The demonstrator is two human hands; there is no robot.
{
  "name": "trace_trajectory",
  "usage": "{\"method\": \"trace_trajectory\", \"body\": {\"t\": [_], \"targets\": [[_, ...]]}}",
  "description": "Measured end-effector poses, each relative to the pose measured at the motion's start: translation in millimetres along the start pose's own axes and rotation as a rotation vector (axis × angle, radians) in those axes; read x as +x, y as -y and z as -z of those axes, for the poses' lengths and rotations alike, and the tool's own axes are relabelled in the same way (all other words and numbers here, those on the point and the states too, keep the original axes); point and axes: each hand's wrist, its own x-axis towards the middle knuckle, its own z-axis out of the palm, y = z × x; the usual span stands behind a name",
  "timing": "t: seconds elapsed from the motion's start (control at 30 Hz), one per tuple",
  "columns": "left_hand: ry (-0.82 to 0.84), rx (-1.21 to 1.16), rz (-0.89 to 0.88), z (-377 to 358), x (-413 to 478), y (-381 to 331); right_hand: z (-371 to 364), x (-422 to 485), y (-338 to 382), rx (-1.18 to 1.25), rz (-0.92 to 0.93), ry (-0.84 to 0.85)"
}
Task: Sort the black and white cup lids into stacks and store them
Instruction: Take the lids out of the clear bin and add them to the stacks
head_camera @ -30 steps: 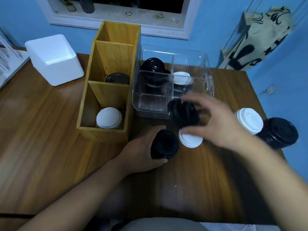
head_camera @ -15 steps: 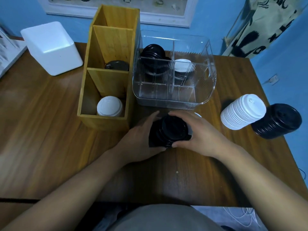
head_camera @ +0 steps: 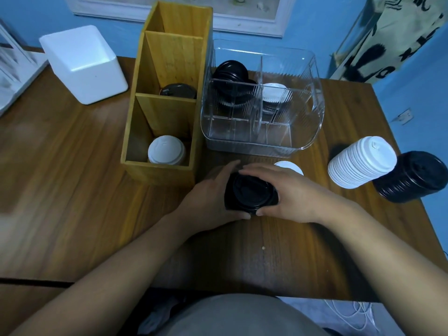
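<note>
While a short black lid stack (head_camera: pixel 251 196) is squared up on the counter (head_camera: pixel 72 190), it is clasped from both sides: the left grip (head_camera: pixel 206 200) and the right grip (head_camera: pixel 293 195) are each curled round its rim, presumably so that the lids are pressed into line. Just beyond the right grip, a single white lid (head_camera: pixel 291 166) lies flat, apparently awaiting its own pile. Farther to the right of the grip, a white stack (head_camera: pixel 361 163) and a black stack (head_camera: pixel 412 178) are kept side by side, colours separated. Beyond the grip, a clear organiser (head_camera: pixel 242 146) and, leftward, a wooden box (head_camera: pixel 160 173) are part-filled with lids.
</note>
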Motion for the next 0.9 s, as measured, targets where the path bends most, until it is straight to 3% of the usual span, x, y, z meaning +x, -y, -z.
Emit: {"method": "trace_trajectory", "body": {"t": [0.37,0.9], "targets": [[-0.009,0.001,-0.027,0,-1,-1,-14,2,10,-0.057,-0.048,-0.121],[-0.043,0.017,-0.103,1,-3,-3,-14,-7,5,0.043,-0.022,-0.066]]}}
